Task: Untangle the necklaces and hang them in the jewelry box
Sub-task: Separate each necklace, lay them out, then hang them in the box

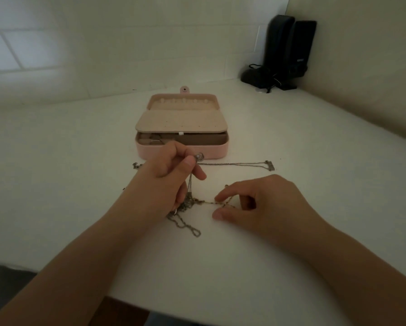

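Observation:
A pink jewelry box (217, 152) stands open on the white table, its lid (182, 105) laid back with a row of small hooks inside. A tangle of thin silver necklaces (185, 204) lies in front of it. My left hand (171, 175) pinches a chain end with a small round pendant and lifts it above the knot. My right hand (258, 203) pinches a beaded strand pulled out to the right of the knot. One loop of chain (188, 227) trails toward me. Another necklace (239, 164) with a bar pendant lies straight by the box.
Two black speakers (289, 48) with cables stand in the far right corner against the wall. A small chain piece (136, 165) lies left of my left hand. The table's near edge (131, 303) runs close below my forearms.

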{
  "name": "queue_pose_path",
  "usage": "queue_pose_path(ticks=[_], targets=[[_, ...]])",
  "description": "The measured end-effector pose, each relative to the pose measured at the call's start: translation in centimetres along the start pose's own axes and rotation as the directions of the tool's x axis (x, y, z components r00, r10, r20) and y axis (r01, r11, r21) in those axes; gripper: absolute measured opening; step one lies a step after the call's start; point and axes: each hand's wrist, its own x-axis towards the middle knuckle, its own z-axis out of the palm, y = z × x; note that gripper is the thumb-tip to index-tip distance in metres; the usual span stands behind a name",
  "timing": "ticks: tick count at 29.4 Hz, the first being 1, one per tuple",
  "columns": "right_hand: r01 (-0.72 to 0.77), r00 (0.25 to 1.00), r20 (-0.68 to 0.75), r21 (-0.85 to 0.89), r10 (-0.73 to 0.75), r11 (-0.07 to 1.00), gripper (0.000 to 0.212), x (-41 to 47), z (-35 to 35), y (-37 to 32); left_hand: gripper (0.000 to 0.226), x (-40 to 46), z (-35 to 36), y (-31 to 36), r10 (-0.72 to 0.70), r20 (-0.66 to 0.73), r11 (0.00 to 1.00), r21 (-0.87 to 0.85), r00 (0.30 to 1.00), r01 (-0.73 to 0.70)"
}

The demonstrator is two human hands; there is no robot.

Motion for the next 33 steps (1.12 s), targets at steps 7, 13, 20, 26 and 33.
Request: queue_pose_path(ticks=[7, 13, 20, 26, 33], targets=[[0.232, 0.972, 0.003, -0.116, -0.234, 0.966, 0.019, 0.6, 0.9, 0.5, 0.013, 0.1, 0.0, -0.1, 0.026, -0.018, 0.999, -0.020, 0.999, -0.027], [0.115, 0.993, -0.054, 0.360, -0.102, 0.926, 0.018, 0.4, 0.1, 0.8, 0.014, 0.1, -0.1, -0.4, -0.001, -0.037, 1.000, 0.004, 0.999, 0.001], [-0.017, 0.997, -0.013, 0.923, 0.075, 0.384, 0.016, 0.4, -0.9, 0.4, 0.016, 0.1, 0.0, -0.3, -0.026, -0.048, 1.000, 0.004, 0.998, 0.026], [0.015, 0.969, -0.111, 0.919, 0.221, 0.393, 0.020, 0.4, -1.7, 0.6, 0.018, 0.1, -0.2, -0.6, -0.052, -0.083, 0.998, 0.039, 0.995, 0.055], [0.103, 0.954, -0.211, 0.897, 0.212, 0.429, 0.029, 0.0, -2.0, 0.4, 0.016, 0.3, -0.2, -0.9, -0.055, -0.100, 0.995, 0.081, 0.993, 0.064]])
